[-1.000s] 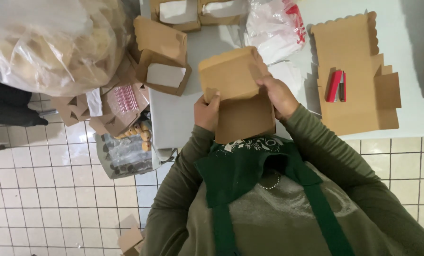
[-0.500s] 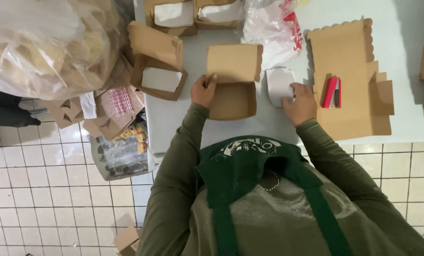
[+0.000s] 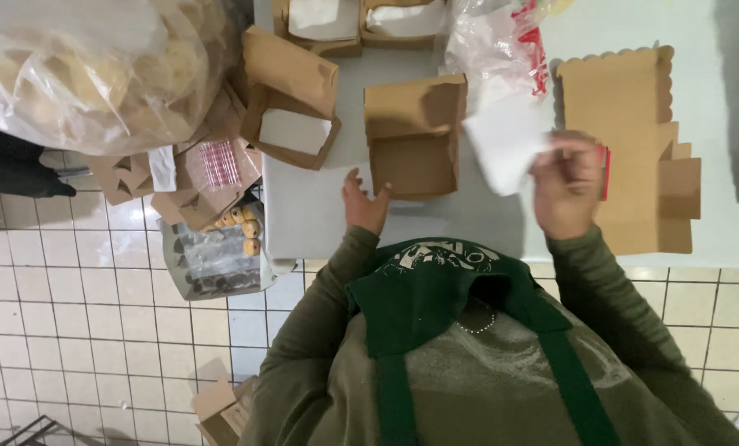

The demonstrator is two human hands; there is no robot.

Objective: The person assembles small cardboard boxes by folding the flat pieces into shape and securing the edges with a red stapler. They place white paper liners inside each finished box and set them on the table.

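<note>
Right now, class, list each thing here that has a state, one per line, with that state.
Cardboard box: open, lid up, empty.
White sheet: lifted, pinched in right hand.
Left hand: resting at the box's edge.
Box with white liner: open.
Flat cardboard blank: unfolded.
Large plastic bag: full.

My left hand [image 3: 364,202] rests on the bench [image 3: 320,215] just beside the open brown cardboard box [image 3: 413,136], while my right hand [image 3: 566,183] pinches a white paper sheet [image 3: 506,142] in its fingers [image 3: 572,149], lifted above the flat cardboard blank [image 3: 625,99].
</note>
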